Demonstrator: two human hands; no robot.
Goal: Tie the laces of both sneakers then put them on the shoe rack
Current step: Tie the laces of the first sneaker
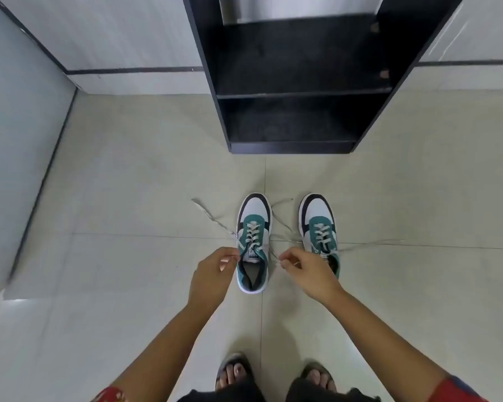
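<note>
Two teal-white-and-black sneakers are set side by side on the tiled floor (128, 184), toes toward a black shoe rack (299, 82) whose shelves stand just beyond them. The left sneaker (253, 242) is being worked on — one lace end (215, 221) is pinched by the left hand (212, 274), the other lace end (279, 227) is pinched by the right hand (308, 271), fingers closed on each. Both laces are untied, trailing outward. The right sneaker (320, 230) is partly covered at its heel by the right hand — its laces (369, 243) lie loose on the tiles. Sandalled feet (235, 372) are seen at the bottom edge.
</note>
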